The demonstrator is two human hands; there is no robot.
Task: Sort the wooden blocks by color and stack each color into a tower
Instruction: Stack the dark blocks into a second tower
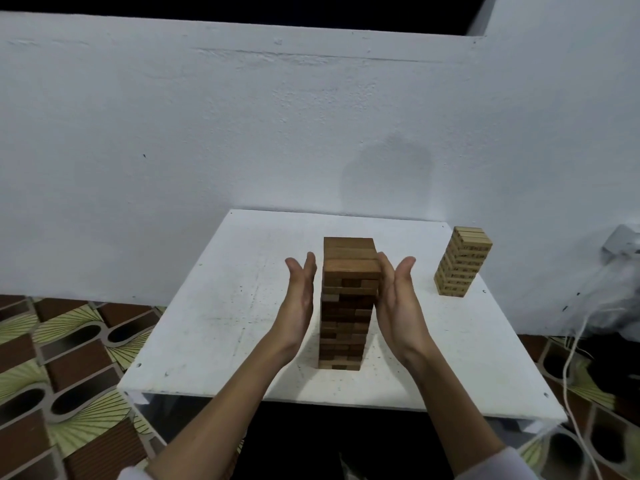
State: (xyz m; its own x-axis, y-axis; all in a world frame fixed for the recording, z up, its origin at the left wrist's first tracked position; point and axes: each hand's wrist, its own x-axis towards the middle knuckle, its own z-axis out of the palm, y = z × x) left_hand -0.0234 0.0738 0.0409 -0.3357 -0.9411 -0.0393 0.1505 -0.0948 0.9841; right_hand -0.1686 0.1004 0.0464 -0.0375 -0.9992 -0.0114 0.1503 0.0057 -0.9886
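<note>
So the dark brown tower (348,303) stands upright near the middle of the white table (214,323), and it's pretty tall, top layers a bit lighter than the rest. Left hand (299,299) is flat and open just beside its left face, not touching. Right hand (398,303) is also open-palmed against the right side, looks like the fingers touch the blocks but hard to say. The light tower (462,261) sits well apart at the far right corner.
</note>
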